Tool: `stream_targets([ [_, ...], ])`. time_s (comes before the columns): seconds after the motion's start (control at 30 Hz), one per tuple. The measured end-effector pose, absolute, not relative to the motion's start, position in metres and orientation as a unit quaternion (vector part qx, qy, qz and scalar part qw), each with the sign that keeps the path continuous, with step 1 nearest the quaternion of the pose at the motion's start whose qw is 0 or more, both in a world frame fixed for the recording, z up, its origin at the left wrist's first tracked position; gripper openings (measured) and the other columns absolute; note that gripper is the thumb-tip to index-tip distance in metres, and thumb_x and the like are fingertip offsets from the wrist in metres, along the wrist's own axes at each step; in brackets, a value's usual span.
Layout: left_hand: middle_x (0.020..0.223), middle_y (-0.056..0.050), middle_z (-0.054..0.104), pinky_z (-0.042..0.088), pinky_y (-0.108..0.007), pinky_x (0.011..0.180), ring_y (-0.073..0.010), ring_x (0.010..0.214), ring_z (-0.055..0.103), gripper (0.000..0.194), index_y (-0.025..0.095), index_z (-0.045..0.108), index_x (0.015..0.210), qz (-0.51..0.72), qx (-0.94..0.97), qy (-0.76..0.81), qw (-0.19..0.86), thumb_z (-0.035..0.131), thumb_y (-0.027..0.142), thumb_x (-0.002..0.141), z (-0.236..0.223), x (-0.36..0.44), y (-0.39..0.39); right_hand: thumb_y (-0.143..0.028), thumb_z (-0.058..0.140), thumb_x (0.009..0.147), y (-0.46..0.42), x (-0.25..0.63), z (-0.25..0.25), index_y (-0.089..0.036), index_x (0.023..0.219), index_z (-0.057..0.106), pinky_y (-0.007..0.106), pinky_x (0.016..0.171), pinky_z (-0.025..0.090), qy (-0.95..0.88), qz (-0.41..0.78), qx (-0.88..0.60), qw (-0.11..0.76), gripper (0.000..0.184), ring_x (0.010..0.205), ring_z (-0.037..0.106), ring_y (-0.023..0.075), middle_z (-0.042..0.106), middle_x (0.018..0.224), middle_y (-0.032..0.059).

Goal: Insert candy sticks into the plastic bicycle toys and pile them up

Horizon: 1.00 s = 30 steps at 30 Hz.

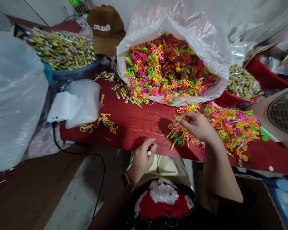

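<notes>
My left hand, wearing a dark wristwatch, is at the table's front edge. Its fingers curl around a small white-tipped piece, most of which is hidden. Farther right, my right hand is over the left side of a pile of bright plastic bicycle-shaped toys. Thumb and fingertips come together there; what is between them is too small to make out. Just below that hand lie several small patterned tubes, some attached to green and yellow toy pieces.
Behind stands an open white sack full of bright toy pieces. Loose tubes and yellow toy bicycles lie on the red table. A white power bank with a cable is left; a heater-like appliance is right.
</notes>
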State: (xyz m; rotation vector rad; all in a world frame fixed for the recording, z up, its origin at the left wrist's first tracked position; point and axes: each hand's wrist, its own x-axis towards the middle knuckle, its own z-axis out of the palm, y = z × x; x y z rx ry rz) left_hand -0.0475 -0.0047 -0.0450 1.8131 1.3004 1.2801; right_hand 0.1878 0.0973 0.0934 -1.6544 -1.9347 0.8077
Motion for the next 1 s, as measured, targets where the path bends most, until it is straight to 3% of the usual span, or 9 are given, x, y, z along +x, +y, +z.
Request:
stream_targets([
  [0.1, 0.092, -0.005, 0.080, 0.057, -0.025, 0.072, -0.0155, 0.077, 0.077, 0.024, 0.020, 0.057, 0.127, 0.453, 0.623, 0.502, 0.394, 0.045, 0.035, 0.112, -0.055, -0.048, 0.010, -0.039, 0.073, 0.093, 0.136, 0.189, 0.102, -0.017, 0.098, 0.083, 0.037, 0.077, 0.051, -0.739, 0.132, -0.658, 0.051, 0.025, 0.083, 0.069, 0.0281, 0.076, 0.087, 0.0126],
  [0.2, 0.081, 0.000, 0.076, 0.050, -0.023, 0.061, -0.0135, 0.060, 0.069, 0.028, 0.021, 0.057, 0.126, 0.404, 0.627, 0.490, 0.450, 0.045, 0.041, 0.111, -0.055, -0.049, 0.019, -0.021, 0.068, 0.093, 0.181, 0.172, 0.096, -0.013, 0.119, 0.080, 0.041, 0.097, 0.050, -0.753, 0.015, -0.657, 0.023, 0.030, 0.112, 0.068, 0.0348, 0.074, 0.114, 0.0206],
  [0.3, 0.076, 0.000, 0.071, 0.047, -0.024, 0.063, -0.0151, 0.064, 0.068, 0.028, 0.020, 0.058, 0.124, 0.397, 0.629, 0.501, 0.442, 0.045, 0.042, 0.111, -0.052, -0.052, 0.024, -0.004, 0.061, 0.090, 0.230, 0.152, 0.082, -0.013, 0.132, 0.074, 0.038, 0.102, 0.047, -0.744, -0.003, -0.668, 0.006, 0.045, 0.121, 0.065, 0.0322, 0.066, 0.138, 0.0228],
  [0.43, 0.074, 0.001, 0.068, 0.047, -0.026, 0.066, -0.0160, 0.067, 0.067, 0.026, 0.019, 0.059, 0.120, 0.409, 0.624, 0.505, 0.434, 0.047, 0.040, 0.110, -0.052, -0.055, 0.025, -0.004, 0.068, 0.087, 0.271, 0.139, 0.071, -0.003, 0.121, 0.076, 0.033, 0.096, 0.047, -0.737, 0.012, -0.676, -0.014, 0.035, 0.110, 0.068, 0.0290, 0.073, 0.123, 0.0263],
  [0.6, 0.071, 0.003, 0.065, 0.046, -0.025, 0.064, -0.0143, 0.063, 0.064, 0.027, 0.020, 0.057, 0.121, 0.426, 0.603, 0.490, 0.464, 0.048, 0.042, 0.109, -0.052, -0.057, 0.025, -0.023, 0.075, 0.091, 0.266, 0.145, 0.086, -0.009, 0.101, 0.079, 0.035, 0.087, 0.048, -0.745, -0.006, -0.667, 0.023, 0.018, 0.096, 0.068, 0.0282, 0.078, 0.102, 0.0195],
  [0.67, 0.065, 0.006, 0.061, 0.044, -0.024, 0.058, -0.0125, 0.052, 0.057, 0.031, 0.020, 0.055, 0.125, 0.432, 0.573, 0.486, 0.499, 0.046, 0.046, 0.110, -0.052, -0.056, 0.024, -0.034, 0.075, 0.094, 0.247, 0.149, 0.095, -0.012, 0.093, 0.075, 0.033, 0.079, 0.047, -0.757, 0.044, -0.646, 0.089, 0.022, 0.084, 0.065, 0.0234, 0.075, 0.089, 0.0120],
  [0.77, 0.061, 0.009, 0.054, 0.043, -0.023, 0.054, -0.0116, 0.047, 0.050, 0.034, 0.021, 0.052, 0.126, 0.454, 0.521, 0.494, 0.528, 0.046, 0.051, 0.110, -0.051, -0.052, 0.023, -0.054, 0.073, 0.094, 0.199, 0.149, 0.099, -0.018, 0.085, 0.067, 0.030, 0.068, 0.044, -0.759, 0.272, -0.543, 0.233, 0.037, 0.069, 0.056, 0.0168, 0.065, 0.074, 0.0011],
  [0.87, 0.078, 0.004, 0.058, 0.049, -0.024, 0.067, -0.0133, 0.068, 0.060, 0.028, 0.022, 0.052, 0.117, 0.495, 0.512, 0.510, 0.483, 0.058, 0.046, 0.105, -0.049, -0.048, 0.016, -0.063, 0.071, 0.092, 0.139, 0.143, 0.086, -0.022, 0.092, 0.065, 0.030, 0.067, 0.046, -0.681, 0.507, -0.437, 0.298, 0.041, 0.070, 0.059, 0.0166, 0.066, 0.081, -0.0004],
  [1.0, 0.099, -0.003, 0.064, 0.053, -0.028, 0.085, -0.0165, 0.093, 0.065, 0.011, 0.024, 0.053, 0.110, 0.502, 0.529, 0.491, 0.476, 0.050, 0.034, 0.108, -0.037, -0.043, -0.001, -0.055, 0.078, 0.090, 0.074, 0.140, 0.058, -0.023, 0.085, 0.063, 0.027, 0.061, 0.042, -0.588, 0.596, -0.432, 0.335, 0.036, 0.063, 0.050, 0.0136, 0.057, 0.073, -0.0043],
])
